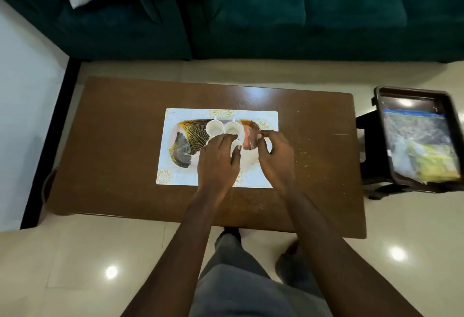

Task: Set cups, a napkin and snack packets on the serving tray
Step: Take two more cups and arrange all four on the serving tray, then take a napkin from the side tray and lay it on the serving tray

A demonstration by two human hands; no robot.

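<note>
Centrally in the head view, the serving tray (175, 176) holds 2 white cups (215, 126). The left hand (218, 161) curls over a third cup (236, 146); whether it grips is unclear. The right hand (275, 156) pinches, contents unseen. Snack packets (421, 148) lie in a dark bin (411, 91), right edge.
</note>
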